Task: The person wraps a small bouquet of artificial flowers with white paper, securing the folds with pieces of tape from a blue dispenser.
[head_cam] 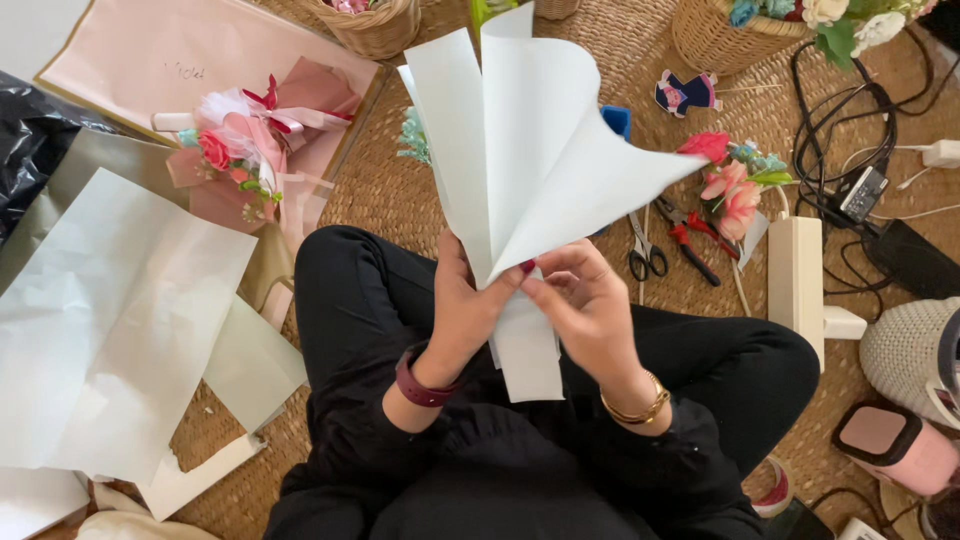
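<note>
While the person sat cross-legged on a woven straw mat (400, 190), both hands met in front of the lap around a fan of pale paper sheets (530, 150). The left hand (465, 305) was wrapped around the gathered lower part of the sheets, its fingers (515, 275) curled shut on the paper, a dark red nail showing at the pinch. The right hand (590, 300) touched the same spot from the other side, its fingers bent and closed on the paper's edge. Above the grip the sheets spread upward and outward — one tall fold in the middle, one flaring to the right; below it a short strip hung over the black trousers.

A dark red band (420, 388) sat on the left wrist and a gold bangle (635, 408) on the right. To the left lay large loose sheets of wrapping paper (110, 320) and a wrapped pink bouquet (255, 150) resting on a pink sheet. Just beyond the right hand lay scissors (647, 255) and red-handled pliers (690, 238), near a small cluster of pink artificial flowers (730, 185). A white box (797, 275) stood beside them — black cables (840, 130) tangled past it. Wicker baskets (375, 25) lined the far edge of the mat.
</note>
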